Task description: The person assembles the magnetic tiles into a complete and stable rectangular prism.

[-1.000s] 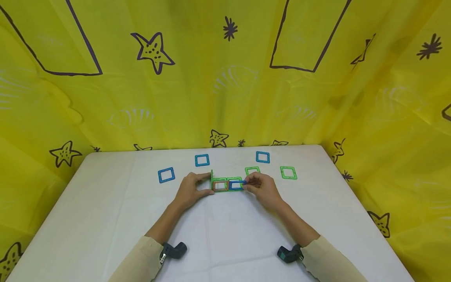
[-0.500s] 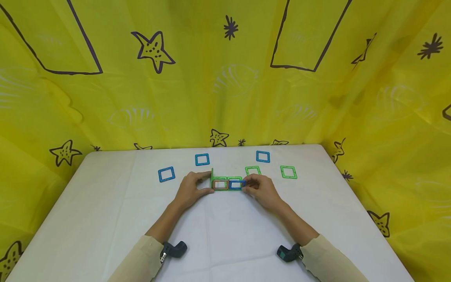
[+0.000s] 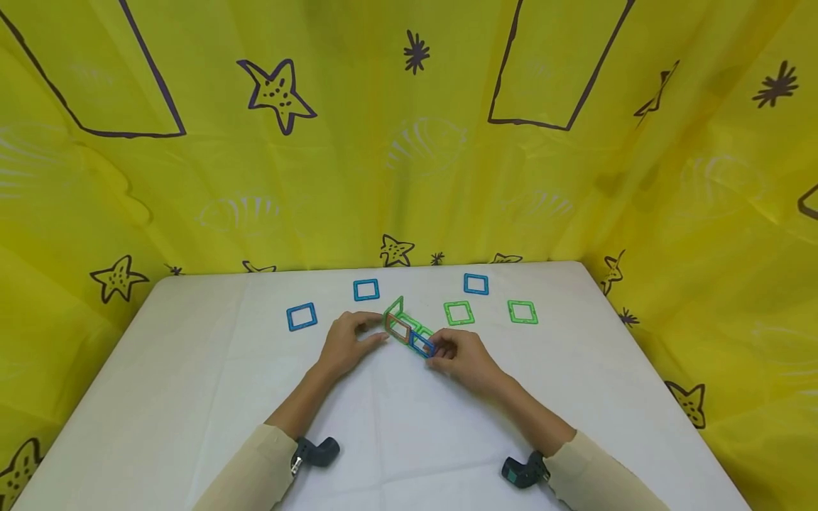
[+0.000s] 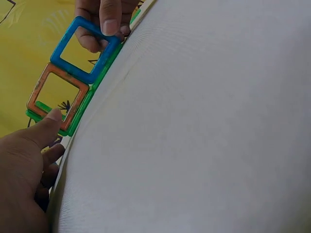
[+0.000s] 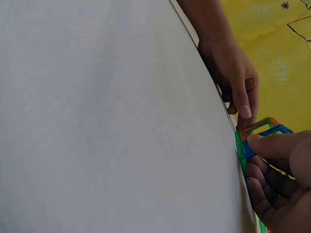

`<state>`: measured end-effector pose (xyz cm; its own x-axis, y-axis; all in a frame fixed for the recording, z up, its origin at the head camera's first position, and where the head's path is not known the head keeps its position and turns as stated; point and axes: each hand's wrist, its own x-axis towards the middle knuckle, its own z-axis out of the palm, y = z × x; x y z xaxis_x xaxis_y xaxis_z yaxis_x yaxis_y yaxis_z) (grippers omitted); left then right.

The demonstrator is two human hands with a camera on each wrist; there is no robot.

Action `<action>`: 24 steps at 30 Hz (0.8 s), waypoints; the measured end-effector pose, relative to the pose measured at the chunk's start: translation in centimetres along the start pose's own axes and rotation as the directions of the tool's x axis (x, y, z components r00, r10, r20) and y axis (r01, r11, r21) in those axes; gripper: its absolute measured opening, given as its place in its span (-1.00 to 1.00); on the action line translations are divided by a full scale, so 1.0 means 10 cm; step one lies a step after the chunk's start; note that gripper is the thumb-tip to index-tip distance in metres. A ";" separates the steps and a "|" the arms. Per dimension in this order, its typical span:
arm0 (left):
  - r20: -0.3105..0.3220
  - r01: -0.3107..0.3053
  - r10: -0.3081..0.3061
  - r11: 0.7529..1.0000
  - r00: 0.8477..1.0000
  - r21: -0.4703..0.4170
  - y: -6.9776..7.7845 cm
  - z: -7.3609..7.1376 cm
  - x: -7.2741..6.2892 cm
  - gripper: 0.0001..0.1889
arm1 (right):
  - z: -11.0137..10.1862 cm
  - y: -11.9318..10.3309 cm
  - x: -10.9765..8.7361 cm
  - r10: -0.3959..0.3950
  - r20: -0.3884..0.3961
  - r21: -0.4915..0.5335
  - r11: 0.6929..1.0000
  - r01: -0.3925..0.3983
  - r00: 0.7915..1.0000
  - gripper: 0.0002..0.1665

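Note:
Magnetic building tiles, all hollow square frames, are joined in a small structure in the head view. A blue tile [image 4: 66, 39] and an orange tile [image 4: 36, 87] stand upright side by side along green tiles [image 4: 86, 104] lying flat. Another green tile [image 3: 393, 304] stands at the left end. My right hand [image 3: 469, 358] pinches the blue tile's outer end between thumb and fingers. My left hand [image 3: 345, 344] is at the orange end, fingers loosely bent, its index fingertip right at the upright green tile and its thumb a little apart from the structure.
Loose blue tiles lie on the white table [image 3: 383, 440] at the left [image 3: 302, 325], the back middle and the back right. Two loose green tiles lie behind the right hand. A yellow patterned curtain [image 3: 345, 177] rises behind the table and along its sides.
The tile structure has swung round, its right end coming toward the person along with the right hand. The left hand has stayed nearly in place, and its thumb has come off the structure.

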<state>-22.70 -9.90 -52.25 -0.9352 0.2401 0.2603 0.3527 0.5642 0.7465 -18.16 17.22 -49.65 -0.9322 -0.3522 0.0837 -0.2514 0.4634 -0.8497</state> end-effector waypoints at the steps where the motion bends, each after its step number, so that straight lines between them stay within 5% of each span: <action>1: -0.005 0.000 0.000 1.000 1.000 -0.003 0.00 0.00 0.00 -0.62 | 0.01 -0.01 0.00 -0.001 0.003 -0.001 1.000 0.001 1.000 -0.70; 11: -0.016 0.063 -0.063 0.998 0.998 0.006 0.10 0.05 0.08 -0.69 | 0.14 -0.09 -0.01 -0.019 0.007 -0.026 0.999 0.019 1.000 -0.71; 20: -0.037 0.044 -0.043 0.999 0.998 0.023 0.15 0.15 0.19 -0.71 | 0.24 -0.20 0.00 -0.043 0.044 -0.065 0.997 0.046 0.998 -0.78; 24: -0.033 0.061 -0.060 0.998 0.998 0.024 0.17 0.20 0.25 -0.71 | 0.27 -0.21 0.05 -0.039 0.007 -0.028 0.999 0.039 0.999 -0.64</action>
<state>-24.36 -6.81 -51.58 -0.9553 0.1791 0.2350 0.2954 0.5965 0.7463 -17.39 13.91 -49.18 -0.9198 -0.3759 0.1127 -0.2948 0.4722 -0.8308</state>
